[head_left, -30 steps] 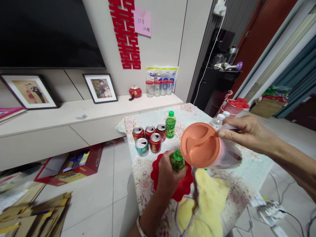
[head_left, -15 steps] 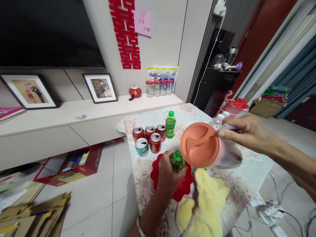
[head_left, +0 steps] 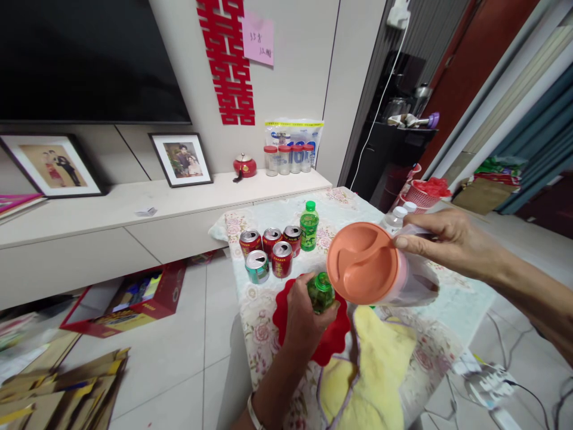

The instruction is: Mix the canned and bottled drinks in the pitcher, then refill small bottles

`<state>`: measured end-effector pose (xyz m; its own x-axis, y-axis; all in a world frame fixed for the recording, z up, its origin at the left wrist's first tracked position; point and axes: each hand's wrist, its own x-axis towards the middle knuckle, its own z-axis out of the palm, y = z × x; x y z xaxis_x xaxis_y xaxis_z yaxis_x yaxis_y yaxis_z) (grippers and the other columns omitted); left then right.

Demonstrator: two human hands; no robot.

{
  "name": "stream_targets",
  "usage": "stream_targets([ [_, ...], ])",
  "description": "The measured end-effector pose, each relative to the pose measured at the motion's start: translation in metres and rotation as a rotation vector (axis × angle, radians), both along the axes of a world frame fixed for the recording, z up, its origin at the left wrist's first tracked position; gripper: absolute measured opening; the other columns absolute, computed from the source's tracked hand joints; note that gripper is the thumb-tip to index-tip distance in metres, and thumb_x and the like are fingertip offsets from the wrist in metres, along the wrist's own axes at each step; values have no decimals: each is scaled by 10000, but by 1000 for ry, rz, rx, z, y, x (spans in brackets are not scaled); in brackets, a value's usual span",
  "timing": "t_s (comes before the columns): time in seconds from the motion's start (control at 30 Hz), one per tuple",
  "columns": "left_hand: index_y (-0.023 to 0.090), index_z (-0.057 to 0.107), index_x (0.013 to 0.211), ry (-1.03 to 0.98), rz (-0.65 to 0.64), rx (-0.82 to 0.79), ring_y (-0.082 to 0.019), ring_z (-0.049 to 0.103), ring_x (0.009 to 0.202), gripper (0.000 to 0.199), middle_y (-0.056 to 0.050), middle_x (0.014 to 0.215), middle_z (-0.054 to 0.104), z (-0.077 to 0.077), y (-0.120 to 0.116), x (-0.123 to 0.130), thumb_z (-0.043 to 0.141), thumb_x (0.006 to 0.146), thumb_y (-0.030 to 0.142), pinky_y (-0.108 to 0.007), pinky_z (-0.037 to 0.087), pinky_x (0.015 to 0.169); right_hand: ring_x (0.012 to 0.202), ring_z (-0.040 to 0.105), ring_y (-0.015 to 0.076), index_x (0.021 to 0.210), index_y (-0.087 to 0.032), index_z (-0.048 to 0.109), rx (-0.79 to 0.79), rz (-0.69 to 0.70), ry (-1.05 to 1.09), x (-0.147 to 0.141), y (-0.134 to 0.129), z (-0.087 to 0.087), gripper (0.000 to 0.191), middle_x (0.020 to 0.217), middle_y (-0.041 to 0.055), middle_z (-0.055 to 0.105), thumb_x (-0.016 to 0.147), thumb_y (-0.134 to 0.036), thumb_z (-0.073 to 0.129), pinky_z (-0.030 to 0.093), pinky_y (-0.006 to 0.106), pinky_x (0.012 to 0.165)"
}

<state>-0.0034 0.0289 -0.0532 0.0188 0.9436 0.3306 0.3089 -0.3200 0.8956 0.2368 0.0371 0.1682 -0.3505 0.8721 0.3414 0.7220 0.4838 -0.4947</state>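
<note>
My left hand (head_left: 308, 310) is wrapped round an uncapped green bottle (head_left: 322, 292) over a red scalloped mat (head_left: 333, 340). In my right hand (head_left: 441, 239) is the handle of a clear pitcher (head_left: 416, 280) with an orange lid (head_left: 362, 263). The pitcher is tipped to the left, its lid edge close to the bottle's mouth. Whether liquid runs between them I cannot tell. A yellow cloth (head_left: 385, 364) lies on the table just below the pitcher. Beyond my left hand stands a capped green bottle (head_left: 308, 227).
Several red cans (head_left: 282, 260) and a teal can (head_left: 257, 267) stand left of the capped bottle. Clear bottles (head_left: 394, 220) stand behind the pitcher. A flowered cloth (head_left: 264, 328) covers the table. A power strip (head_left: 490, 385) with cords lies on the floor at right.
</note>
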Motion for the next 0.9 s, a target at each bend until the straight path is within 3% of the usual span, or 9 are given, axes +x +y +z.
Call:
stream_targets([
  [0.43, 214, 545, 1245, 0, 15, 20, -294, 704, 1075, 617, -107, 1148, 711, 1, 0, 1, 808, 697, 323, -465, 578, 926, 514, 310, 81, 604, -198, 471, -8, -8, -4, 0, -1, 2, 507, 587, -69, 315, 943, -524, 659, 234, 226, 450],
  [0.9, 209, 524, 1252, 10, 3, 21, -320, 690, 1098, 622, -119, 1152, 696, 0, 1, 1, 798, 706, 327, -525, 557, 967, 506, 292, 82, 590, -202, 466, -15, 4, 17, -2, -1, 3, 511, 575, -72, 305, 940, -516, 666, 220, 225, 440],
])
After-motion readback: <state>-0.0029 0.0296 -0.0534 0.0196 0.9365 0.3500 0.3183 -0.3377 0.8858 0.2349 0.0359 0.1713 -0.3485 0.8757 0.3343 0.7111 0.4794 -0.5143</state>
